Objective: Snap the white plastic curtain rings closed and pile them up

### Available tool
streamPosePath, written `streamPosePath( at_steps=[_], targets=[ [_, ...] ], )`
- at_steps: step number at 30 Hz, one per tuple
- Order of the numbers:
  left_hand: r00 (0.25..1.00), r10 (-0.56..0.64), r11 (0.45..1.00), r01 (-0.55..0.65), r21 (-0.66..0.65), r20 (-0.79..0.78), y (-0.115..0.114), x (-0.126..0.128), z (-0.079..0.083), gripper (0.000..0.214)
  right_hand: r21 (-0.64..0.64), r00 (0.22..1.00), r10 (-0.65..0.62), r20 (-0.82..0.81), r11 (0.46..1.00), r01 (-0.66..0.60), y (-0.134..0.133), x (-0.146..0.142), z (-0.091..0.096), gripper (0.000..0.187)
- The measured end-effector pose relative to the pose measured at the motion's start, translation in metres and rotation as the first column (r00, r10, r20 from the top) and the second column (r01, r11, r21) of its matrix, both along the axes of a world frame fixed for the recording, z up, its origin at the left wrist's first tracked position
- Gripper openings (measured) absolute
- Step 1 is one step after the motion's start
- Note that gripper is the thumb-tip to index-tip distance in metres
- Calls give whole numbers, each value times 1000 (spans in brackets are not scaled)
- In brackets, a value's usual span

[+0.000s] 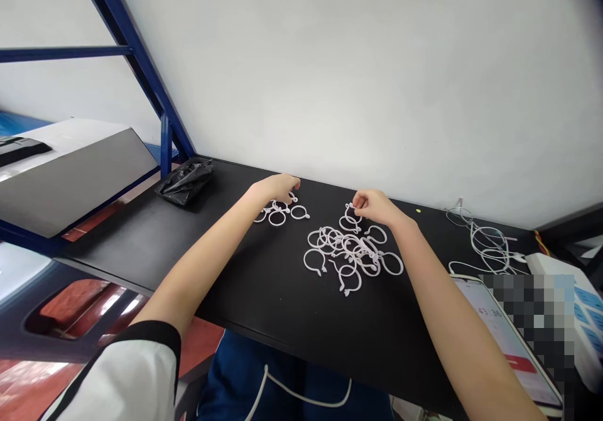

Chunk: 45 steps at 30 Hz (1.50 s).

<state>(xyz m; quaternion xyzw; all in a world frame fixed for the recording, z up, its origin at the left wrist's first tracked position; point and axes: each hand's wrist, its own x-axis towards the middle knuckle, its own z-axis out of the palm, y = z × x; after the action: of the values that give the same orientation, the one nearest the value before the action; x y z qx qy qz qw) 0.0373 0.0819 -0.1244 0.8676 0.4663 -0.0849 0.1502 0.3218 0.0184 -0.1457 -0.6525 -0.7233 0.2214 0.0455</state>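
My left hand [279, 188] hovers over a small group of white plastic curtain rings [277, 218] on the black table. Its thumb and forefinger are apart, and nothing shows between them; the other fingers are partly hidden. A single ring [298, 212] lies just right of that group. My right hand [372, 206] is closed in a pinch on a white curtain ring [347, 215] beyond the larger pile. That pile of tangled rings [351, 245] lies in the middle, several with their small clasps undone.
A crumpled black plastic bag [186, 182] lies at the table's left end. On the right are coiled white cables [490, 245], a phone [509, 339] showing a timer, and a white power strip [560, 270]. A white wall [358, 82] stands behind, and a blue metal frame [141, 63] rises at left.
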Motion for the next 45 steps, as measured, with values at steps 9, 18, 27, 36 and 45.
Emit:
streamPosePath(
  at_steps=[9, 18, 27, 36, 45],
  targets=[
    [1000, 16, 1000, -16, 13, -10, -3, 1, 4, 37, 7, 996, -14, -84, 1000, 15, 0, 5, 6, 32],
    [976, -121, 977, 85, 197, 181, -21, 11, 21, 35, 186, 951, 34, -306, 982, 25, -17, -8, 37, 20],
    [917, -275, 932, 181, 313, 288, -54, 28, 42, 41, 243, 860, 97, -502, 969, 33, -33, -32, 54, 28],
    [912, -318, 907, 214, 362, 258, -54, 31, 38, 46, 192, 737, 140, -662, 981, -14, -37, -42, 55, 44],
    [854, -390, 882, 239, 406, 346, -80, 31, 60, 56, 269, 672, 221, -707, 962, -34, -67, -56, 91, 38]
  ],
)
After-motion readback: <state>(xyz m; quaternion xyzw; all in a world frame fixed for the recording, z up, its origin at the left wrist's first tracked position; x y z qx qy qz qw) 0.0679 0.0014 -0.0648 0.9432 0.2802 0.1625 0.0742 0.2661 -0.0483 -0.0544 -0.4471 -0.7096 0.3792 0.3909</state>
